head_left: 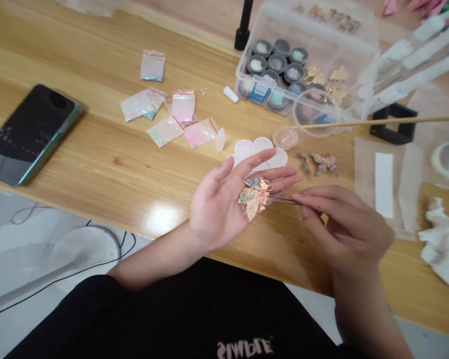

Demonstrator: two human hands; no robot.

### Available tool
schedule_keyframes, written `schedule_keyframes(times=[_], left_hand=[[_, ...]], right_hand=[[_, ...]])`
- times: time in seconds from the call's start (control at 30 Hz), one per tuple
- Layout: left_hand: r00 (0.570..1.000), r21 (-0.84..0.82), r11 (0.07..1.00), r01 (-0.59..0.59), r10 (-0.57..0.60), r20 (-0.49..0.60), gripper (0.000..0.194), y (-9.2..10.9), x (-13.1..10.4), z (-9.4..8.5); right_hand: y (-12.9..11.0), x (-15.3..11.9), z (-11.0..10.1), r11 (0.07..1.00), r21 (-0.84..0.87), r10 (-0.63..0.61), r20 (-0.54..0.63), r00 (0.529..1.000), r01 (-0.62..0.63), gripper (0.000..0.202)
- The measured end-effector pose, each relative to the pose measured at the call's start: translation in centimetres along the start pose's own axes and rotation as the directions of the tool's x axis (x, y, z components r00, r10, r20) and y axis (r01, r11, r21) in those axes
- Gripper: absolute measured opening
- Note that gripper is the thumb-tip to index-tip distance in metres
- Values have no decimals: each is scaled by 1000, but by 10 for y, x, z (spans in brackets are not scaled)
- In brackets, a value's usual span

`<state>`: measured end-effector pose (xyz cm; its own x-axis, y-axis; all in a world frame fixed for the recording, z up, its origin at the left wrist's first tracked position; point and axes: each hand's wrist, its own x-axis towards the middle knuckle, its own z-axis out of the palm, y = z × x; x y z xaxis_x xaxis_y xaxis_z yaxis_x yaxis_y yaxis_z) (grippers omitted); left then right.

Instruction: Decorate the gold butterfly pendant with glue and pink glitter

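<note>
My left hand (224,204) lies palm up with its fingers stretched out. On its palm and finger bases rests a gold butterfly ornament (255,197), its wings filled with blue, green and pale bits and a pink spot near the middle. My right hand (344,224) pinches what look like thin metal tweezers (282,200). Their two prongs reach the butterfly's right edge. Beyond the fingers, a second butterfly ornament (325,163) in pink and green lies on the table beside a small matching piece (305,163). A white petal-shaped palette (247,148) is partly hidden behind my left hand.
A clear plastic box (243,82) holds several small pots and gold pieces. Several little zip bags (164,131), a small bottle (220,139) and a white cap (231,94) lie left of it. A phone (32,132) is far left; a wooden stick (381,121) and crumpled tissue (443,239) are right.
</note>
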<state>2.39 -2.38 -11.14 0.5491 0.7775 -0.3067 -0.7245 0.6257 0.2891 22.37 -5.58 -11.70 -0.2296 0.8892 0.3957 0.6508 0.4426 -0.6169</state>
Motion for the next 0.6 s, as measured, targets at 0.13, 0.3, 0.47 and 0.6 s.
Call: schedule_keyframes(times=[0.13, 0.3, 0.47, 0.6], left_hand=[[1000, 2, 1000, -4, 4, -5, 70, 0, 0, 0], [1000, -2, 1000, -11, 11, -1, 70, 0, 0, 0], [1000, -8, 1000, -3, 3, 4, 71, 0, 0, 0], [1000, -15, 1000, -10, 10, 7, 69, -1, 1, 1]], right_hand=[[0, 1, 0, 1000, 3, -12, 14, 1000, 12, 45], [0, 0, 0, 1000, -13, -5, 8, 1000, 5, 43], [1, 0, -1, 1000, -21, -11, 8, 1000, 12, 42], [1, -1, -2, 1000, -17, -13, 9, 1000, 13, 46]])
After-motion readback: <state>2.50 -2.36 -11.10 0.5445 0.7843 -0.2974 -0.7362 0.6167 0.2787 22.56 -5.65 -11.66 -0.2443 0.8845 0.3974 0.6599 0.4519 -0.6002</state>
